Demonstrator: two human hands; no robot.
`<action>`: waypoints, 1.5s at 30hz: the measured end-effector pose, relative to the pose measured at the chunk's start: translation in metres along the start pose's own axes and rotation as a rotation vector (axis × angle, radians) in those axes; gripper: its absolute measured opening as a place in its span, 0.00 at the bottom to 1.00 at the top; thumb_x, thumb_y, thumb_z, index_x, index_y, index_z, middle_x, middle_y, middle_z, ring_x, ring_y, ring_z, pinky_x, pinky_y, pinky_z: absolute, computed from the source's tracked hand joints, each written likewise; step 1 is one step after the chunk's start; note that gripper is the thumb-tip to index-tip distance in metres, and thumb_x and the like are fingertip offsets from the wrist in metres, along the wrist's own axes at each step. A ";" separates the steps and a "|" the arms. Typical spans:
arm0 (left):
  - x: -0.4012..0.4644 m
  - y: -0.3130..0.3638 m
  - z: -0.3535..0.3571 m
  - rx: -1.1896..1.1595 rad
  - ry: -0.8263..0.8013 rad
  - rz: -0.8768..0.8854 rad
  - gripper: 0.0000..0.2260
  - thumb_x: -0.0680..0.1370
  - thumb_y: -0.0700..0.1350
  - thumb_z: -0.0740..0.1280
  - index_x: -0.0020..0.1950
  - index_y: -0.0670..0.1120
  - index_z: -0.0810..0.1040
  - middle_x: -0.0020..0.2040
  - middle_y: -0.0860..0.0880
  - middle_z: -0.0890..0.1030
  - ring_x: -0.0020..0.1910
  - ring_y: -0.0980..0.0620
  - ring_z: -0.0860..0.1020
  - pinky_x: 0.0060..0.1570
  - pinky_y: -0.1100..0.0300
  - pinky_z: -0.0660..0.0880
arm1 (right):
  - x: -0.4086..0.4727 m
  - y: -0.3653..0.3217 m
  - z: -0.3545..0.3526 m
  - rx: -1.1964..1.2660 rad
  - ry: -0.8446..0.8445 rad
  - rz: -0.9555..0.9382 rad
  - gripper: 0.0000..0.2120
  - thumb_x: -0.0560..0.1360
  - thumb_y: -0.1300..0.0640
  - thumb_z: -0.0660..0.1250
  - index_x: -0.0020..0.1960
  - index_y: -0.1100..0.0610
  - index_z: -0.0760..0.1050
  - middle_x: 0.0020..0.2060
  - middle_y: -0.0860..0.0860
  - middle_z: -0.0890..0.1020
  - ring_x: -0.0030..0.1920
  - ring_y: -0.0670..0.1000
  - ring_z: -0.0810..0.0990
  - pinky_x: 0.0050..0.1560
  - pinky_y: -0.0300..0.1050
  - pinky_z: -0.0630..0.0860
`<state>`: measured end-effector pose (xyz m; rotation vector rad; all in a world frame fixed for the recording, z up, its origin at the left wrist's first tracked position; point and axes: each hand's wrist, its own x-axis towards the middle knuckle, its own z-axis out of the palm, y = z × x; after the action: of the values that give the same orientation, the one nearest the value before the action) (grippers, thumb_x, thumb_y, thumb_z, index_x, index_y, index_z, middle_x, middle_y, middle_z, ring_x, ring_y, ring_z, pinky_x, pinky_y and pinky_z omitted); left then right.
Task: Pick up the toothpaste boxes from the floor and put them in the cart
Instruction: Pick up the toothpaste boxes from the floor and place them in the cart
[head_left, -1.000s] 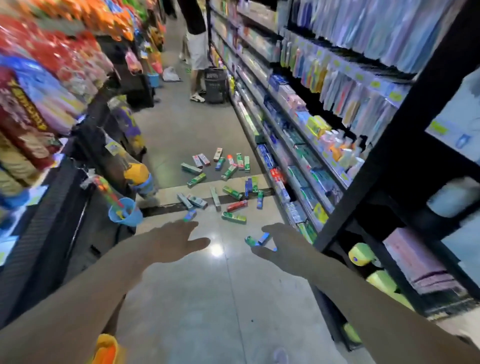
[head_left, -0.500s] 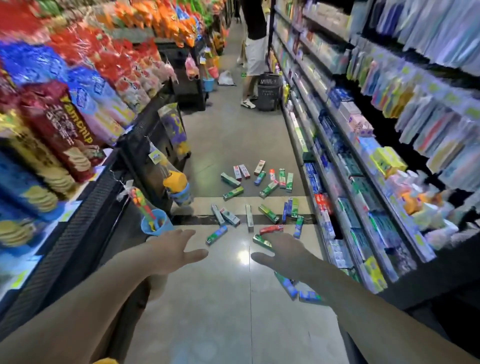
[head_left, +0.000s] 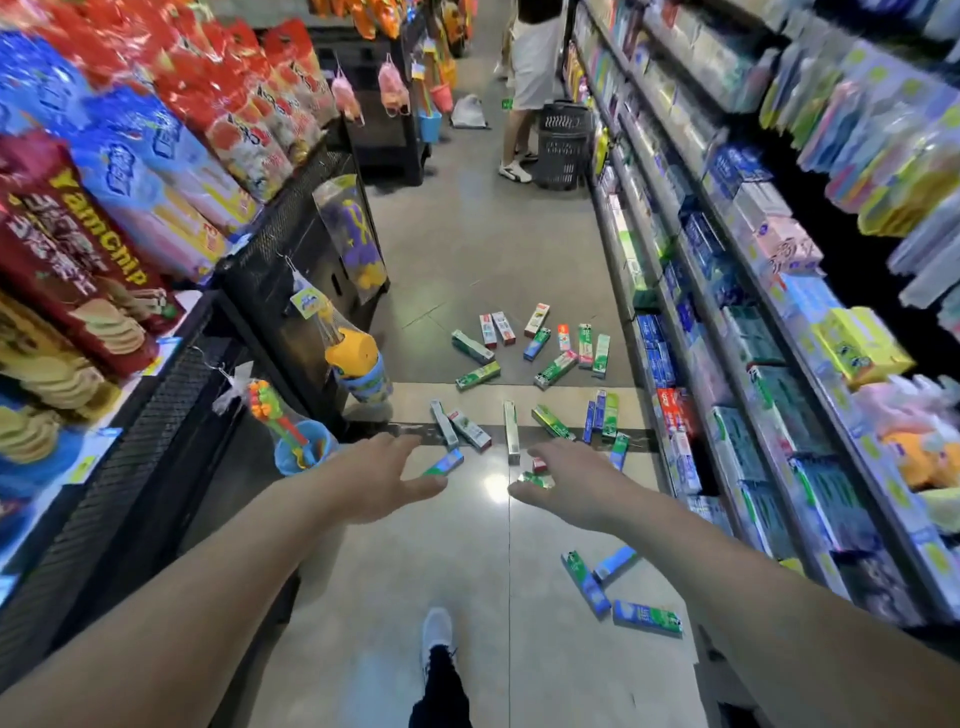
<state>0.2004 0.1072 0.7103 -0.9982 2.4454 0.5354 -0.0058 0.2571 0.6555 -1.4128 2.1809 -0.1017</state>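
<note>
While both hands, left (head_left: 382, 475) and right (head_left: 569, 480), reach out spread and empty, boxes (head_left: 524, 389) litter the floor (head_left: 483, 260); no cart seems visible, and stepping forward risks crushing the nearest ones (head_left: 621, 587)

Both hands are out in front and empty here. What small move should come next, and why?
Probably crouch and lower the right hand to the three boxes lying nearest, by the right shelf. Both it and the left hand are open and hold nothing, well above the floor, and most boxes lie farther up the aisle. No cart is in view.
</note>
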 end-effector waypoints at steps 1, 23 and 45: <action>0.014 -0.006 -0.004 -0.004 0.001 0.010 0.35 0.77 0.69 0.57 0.80 0.53 0.56 0.76 0.47 0.64 0.73 0.45 0.65 0.68 0.50 0.65 | 0.014 0.000 -0.002 0.001 -0.002 0.006 0.36 0.75 0.31 0.60 0.75 0.52 0.63 0.71 0.52 0.71 0.70 0.56 0.68 0.66 0.53 0.68; 0.307 -0.059 -0.076 0.155 -0.203 0.140 0.39 0.74 0.72 0.57 0.79 0.52 0.57 0.74 0.47 0.66 0.72 0.43 0.66 0.67 0.46 0.67 | 0.224 0.060 -0.014 0.280 -0.034 0.364 0.34 0.67 0.29 0.63 0.67 0.46 0.72 0.64 0.48 0.75 0.65 0.53 0.72 0.63 0.55 0.72; 0.627 0.042 0.031 0.208 -0.307 0.380 0.33 0.76 0.67 0.61 0.76 0.50 0.63 0.70 0.45 0.70 0.67 0.44 0.70 0.64 0.49 0.70 | 0.416 0.289 0.095 0.287 -0.108 0.585 0.33 0.71 0.39 0.72 0.70 0.51 0.68 0.65 0.52 0.75 0.65 0.54 0.73 0.63 0.49 0.72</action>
<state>-0.2242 -0.1963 0.3586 -0.3380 2.3537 0.4986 -0.3289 0.0471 0.3127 -0.5810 2.2861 -0.1145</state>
